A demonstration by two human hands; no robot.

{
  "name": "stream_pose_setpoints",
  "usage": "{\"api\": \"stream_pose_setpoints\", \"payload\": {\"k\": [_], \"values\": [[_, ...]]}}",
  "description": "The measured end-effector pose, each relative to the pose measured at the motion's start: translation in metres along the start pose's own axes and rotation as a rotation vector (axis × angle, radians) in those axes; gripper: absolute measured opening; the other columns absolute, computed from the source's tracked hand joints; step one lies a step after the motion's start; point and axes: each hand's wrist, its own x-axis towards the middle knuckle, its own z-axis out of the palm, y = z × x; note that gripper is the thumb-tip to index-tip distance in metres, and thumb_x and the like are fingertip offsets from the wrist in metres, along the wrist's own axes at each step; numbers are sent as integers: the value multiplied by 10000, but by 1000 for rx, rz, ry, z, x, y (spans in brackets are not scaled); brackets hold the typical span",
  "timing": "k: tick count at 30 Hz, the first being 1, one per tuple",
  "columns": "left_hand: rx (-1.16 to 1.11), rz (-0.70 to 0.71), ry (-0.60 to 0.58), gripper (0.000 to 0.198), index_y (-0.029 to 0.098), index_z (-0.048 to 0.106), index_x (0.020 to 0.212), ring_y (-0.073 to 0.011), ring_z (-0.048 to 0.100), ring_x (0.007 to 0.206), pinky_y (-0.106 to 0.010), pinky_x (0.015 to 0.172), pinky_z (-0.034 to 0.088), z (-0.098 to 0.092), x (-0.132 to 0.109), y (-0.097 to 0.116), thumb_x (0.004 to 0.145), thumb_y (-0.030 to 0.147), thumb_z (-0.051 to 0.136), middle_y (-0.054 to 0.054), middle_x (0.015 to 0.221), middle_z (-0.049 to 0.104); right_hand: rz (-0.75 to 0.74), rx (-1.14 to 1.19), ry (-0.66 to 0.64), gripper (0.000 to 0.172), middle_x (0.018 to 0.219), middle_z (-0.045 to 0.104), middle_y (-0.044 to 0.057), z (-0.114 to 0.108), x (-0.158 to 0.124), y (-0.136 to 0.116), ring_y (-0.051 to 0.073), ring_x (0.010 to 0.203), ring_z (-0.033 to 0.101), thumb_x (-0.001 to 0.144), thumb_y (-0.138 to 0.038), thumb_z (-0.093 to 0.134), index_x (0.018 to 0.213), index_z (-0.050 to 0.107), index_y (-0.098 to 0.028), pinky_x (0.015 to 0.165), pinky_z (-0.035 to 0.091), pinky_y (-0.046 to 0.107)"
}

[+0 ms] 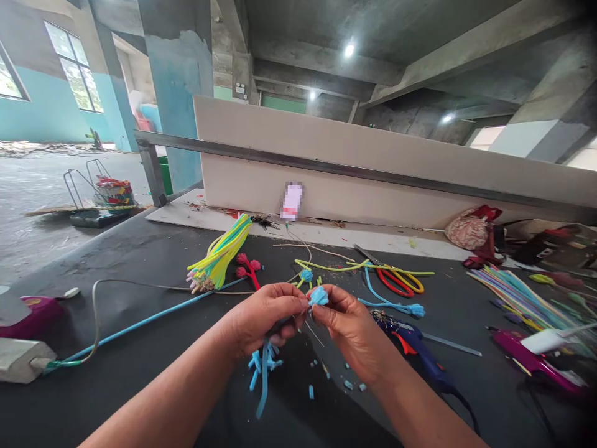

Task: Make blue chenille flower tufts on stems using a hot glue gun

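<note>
My left hand point(268, 317) is closed around a bunch of blue pipe cleaner pieces point(263, 367) that hang below the palm. My right hand point(347, 323) pinches a small blue fluffy bud point(319, 296) between thumb and fingertips, close against the left hand's fingertips. Both hands hover just above the dark table point(140, 373), near its middle. Short blue cut bits point(347, 384) lie on the table under them.
A yellow-green pipe cleaner bundle point(221, 252) and red buds point(247, 266) lie behind the hands. A blue glue gun point(415, 348) sits right of my right hand, scissors point(396, 280) beyond it. Coloured sticks point(517, 295) and a pink tool point(532, 361) are at the right. A white board point(373, 180) walls off the back.
</note>
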Motion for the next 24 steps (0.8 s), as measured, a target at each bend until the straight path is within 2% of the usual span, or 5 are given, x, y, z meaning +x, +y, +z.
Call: {"api": "stream_pose_setpoints", "payload": {"k": [4,8,12,18,24], "values": [[187,110,133,352,190,479,917,-78,459,540,-160,341,368,5,-1,2,665,319,687,26,748,485,32,-162,46,171,740,574,-32,0,-1,0,121,725,486,698,-262,728,791,605,-188,698,378,242],[221,112,134,254,183,469,873,-56,378,467,-147,324,295,5,1,-3,723,321,622,50,641,447,42,-341,69,227,687,547,-40,5,-1,-1,121,655,449,665,-319,728,772,584,-181,612,358,240],[199,96,120,207,186,453,861,-57,345,441,-152,321,235,3,2,-6,750,312,574,57,583,432,20,-506,105,192,634,495,-53,8,-2,-2,113,605,402,680,-312,690,753,568,-184,550,327,236],[281,70,130,261,195,482,880,-56,368,506,-150,360,268,5,-2,1,682,270,635,48,688,445,36,-423,89,161,668,506,-42,11,-1,-3,118,633,424,678,-275,659,739,544,-181,579,350,245],[227,83,98,221,200,451,839,-56,318,468,-155,354,217,6,0,-4,744,343,590,69,578,395,-10,-417,74,113,657,509,-48,18,-1,-8,119,642,444,699,-229,630,729,530,-186,595,372,240]]}}
